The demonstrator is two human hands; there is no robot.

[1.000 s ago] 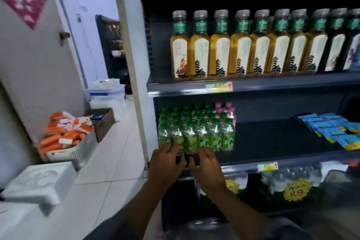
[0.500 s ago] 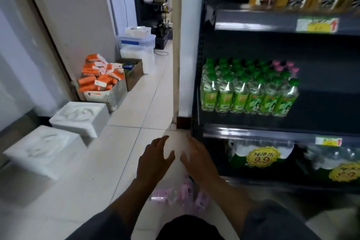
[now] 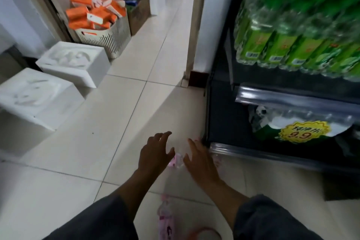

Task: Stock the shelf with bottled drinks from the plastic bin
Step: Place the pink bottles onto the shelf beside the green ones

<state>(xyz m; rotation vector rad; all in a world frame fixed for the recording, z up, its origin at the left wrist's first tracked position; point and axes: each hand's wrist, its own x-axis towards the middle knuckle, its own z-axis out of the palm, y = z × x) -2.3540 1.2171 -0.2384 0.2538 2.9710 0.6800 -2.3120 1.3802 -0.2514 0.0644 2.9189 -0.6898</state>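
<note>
Low in the frame's center, the left hand (image 3: 155,154) and right hand (image 3: 200,160) hover side by side, fingers spread, gripping nothing. Pink-labelled bottles (image 3: 176,160) show blurred between and below them; another pink bottle (image 3: 165,218) lies at bottom center. Green bottles (image 3: 282,45) fill the shelf (image 3: 292,99) at upper right.

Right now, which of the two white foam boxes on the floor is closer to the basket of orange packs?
The farther white foam box, whose far corner almost reaches the basket. The other foam box lies closer to the camera.
</note>
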